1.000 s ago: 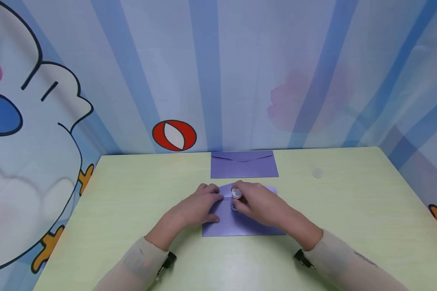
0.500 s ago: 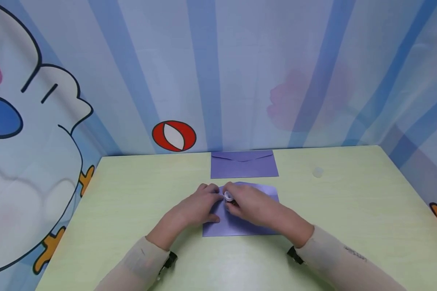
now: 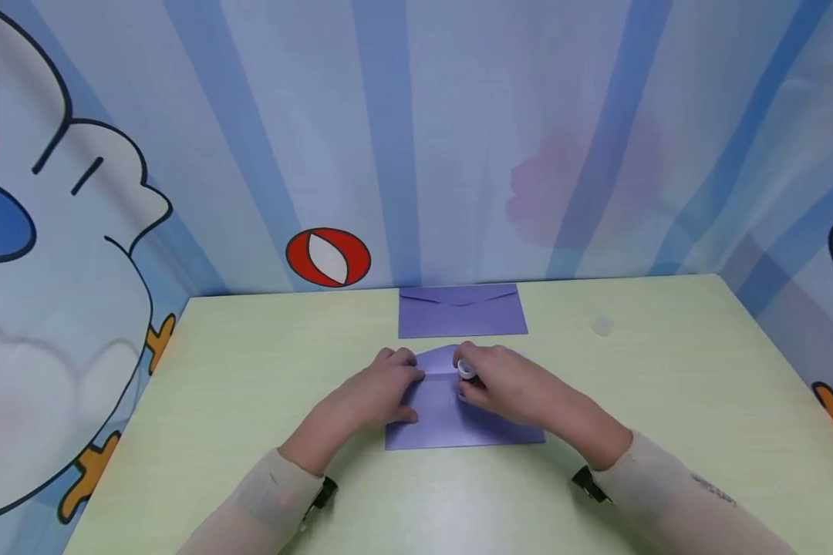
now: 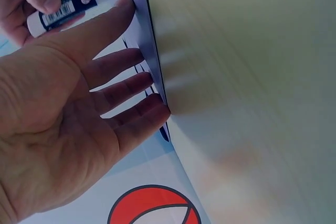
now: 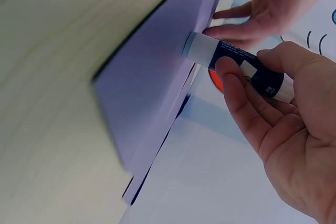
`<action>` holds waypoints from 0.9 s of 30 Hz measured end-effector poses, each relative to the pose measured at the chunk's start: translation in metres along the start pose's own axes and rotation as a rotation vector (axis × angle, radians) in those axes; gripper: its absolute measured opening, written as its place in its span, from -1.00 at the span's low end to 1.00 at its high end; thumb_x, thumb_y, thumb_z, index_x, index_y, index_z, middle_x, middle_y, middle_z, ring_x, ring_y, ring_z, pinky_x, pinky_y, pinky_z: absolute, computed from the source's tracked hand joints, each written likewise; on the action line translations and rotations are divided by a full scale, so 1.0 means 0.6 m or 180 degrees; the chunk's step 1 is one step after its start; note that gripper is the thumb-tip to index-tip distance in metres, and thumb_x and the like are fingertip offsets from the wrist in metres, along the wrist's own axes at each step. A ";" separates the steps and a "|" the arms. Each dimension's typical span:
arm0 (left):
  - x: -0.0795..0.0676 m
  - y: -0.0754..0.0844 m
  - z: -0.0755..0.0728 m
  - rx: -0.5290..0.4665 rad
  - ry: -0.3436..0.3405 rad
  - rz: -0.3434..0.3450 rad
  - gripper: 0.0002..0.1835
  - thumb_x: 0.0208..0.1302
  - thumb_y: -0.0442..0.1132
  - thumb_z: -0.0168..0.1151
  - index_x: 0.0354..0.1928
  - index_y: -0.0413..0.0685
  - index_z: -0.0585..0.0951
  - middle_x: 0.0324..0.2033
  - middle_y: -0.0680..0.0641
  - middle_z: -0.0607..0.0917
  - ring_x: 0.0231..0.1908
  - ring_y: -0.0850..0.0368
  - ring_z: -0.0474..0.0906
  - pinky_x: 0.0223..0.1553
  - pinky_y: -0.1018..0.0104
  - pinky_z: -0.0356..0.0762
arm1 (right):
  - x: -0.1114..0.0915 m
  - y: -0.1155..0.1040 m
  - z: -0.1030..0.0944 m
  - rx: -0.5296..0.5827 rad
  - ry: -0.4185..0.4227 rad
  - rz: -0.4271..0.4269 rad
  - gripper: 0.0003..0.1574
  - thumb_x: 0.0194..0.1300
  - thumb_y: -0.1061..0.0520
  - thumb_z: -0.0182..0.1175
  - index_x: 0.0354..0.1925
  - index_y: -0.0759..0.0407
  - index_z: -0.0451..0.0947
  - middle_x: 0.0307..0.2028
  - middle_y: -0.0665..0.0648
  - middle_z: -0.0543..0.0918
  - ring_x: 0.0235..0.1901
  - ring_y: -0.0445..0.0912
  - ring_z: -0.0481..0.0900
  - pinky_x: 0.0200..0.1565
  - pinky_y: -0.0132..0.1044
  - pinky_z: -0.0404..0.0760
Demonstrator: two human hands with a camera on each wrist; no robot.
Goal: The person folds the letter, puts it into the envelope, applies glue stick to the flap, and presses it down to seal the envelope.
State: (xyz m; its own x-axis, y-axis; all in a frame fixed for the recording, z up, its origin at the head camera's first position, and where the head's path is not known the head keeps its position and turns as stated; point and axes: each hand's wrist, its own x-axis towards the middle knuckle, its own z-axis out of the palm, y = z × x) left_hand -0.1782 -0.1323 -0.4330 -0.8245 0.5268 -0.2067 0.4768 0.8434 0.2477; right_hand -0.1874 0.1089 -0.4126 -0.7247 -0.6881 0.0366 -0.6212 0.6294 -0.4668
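Note:
A purple envelope (image 3: pixel 430 420) lies on the table with its flap opened away from the person. My right hand (image 3: pixel 510 381) grips a glue stick (image 5: pixel 252 69), white and dark blue with a barcode label; its uncapped end meets the envelope's surface in the right wrist view. Near the envelope's left edge, my left hand (image 3: pixel 382 389) rests with its fingers spread, the fingertips touching the paper. The left wrist view shows this left hand's palm (image 4: pixel 58 124) and extended fingers against the envelope, with the glue stick beyond the thumb.
Behind the first envelope, a second purple envelope (image 3: pixel 461 316) lies with its flap folded down, by the table's back edge. A small whitish translucent cap (image 3: pixel 602 325) stands at the right. A printed curtain (image 3: pixel 451 139) hangs behind the pale table (image 3: pixel 271 347).
Holding the glue stick, my right hand has moved left across the envelope, then back to the right. My left hand has stayed at the envelope's left side.

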 end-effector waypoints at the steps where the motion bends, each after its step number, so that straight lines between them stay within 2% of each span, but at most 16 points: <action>1: 0.000 0.000 0.000 -0.0010 -0.0007 -0.0012 -0.37 0.28 -0.06 0.59 0.31 -0.20 0.66 0.29 -0.17 0.53 0.29 -0.15 0.39 0.36 0.09 0.48 | -0.004 0.004 -0.002 0.0008 -0.0005 0.0028 -0.70 0.50 0.18 0.28 0.11 0.27 0.53 -0.42 -0.07 0.53 -0.48 -0.21 0.43 -0.36 -0.32 0.51; 5: -0.002 -0.001 0.001 -0.0049 -0.0032 -0.0025 -0.37 0.30 -0.07 0.58 0.33 -0.19 0.64 0.31 -0.16 0.52 0.32 -0.15 0.37 0.37 0.10 0.47 | -0.019 0.020 -0.009 0.0033 0.0016 0.0078 -0.72 0.49 0.21 0.28 0.09 0.28 0.52 -0.40 -0.06 0.53 -0.47 -0.21 0.43 -0.37 -0.32 0.51; 10: -0.004 -0.001 0.000 -0.0082 -0.0026 -0.0010 -0.36 0.31 -0.08 0.57 0.35 -0.20 0.63 0.31 -0.16 0.52 0.33 -0.15 0.36 0.36 0.10 0.47 | -0.027 0.028 -0.012 -0.0002 0.0063 0.0002 -0.74 0.49 0.23 0.28 0.07 0.28 0.51 -0.40 -0.06 0.51 -0.48 -0.22 0.42 -0.39 -0.33 0.49; 20: -0.004 -0.002 -0.002 -0.0056 -0.0012 -0.0022 -0.36 0.30 -0.06 0.57 0.34 -0.19 0.64 0.30 -0.15 0.52 0.32 -0.15 0.37 0.35 0.09 0.48 | -0.015 0.016 0.000 -0.0018 0.0137 -0.0116 -0.74 0.48 0.26 0.27 0.08 0.25 0.50 -0.43 -0.08 0.48 -0.48 -0.22 0.40 -0.38 -0.34 0.48; 27: -0.006 -0.003 -0.001 -0.0109 0.0013 0.0036 -0.36 0.30 -0.08 0.58 0.33 -0.22 0.63 0.29 -0.17 0.52 0.31 -0.17 0.37 0.35 0.08 0.48 | 0.001 0.002 0.016 0.0105 0.0178 -0.0282 -0.76 0.51 0.22 0.25 0.08 0.23 0.50 -0.34 -0.06 0.54 -0.43 -0.21 0.46 -0.33 -0.33 0.53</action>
State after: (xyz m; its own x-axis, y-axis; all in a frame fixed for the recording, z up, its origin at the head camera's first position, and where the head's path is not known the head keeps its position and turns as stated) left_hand -0.1765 -0.1354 -0.4319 -0.8204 0.5358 -0.1999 0.4755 0.8333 0.2822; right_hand -0.1856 0.1060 -0.4214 -0.6835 -0.7186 0.1279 -0.6741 0.5542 -0.4884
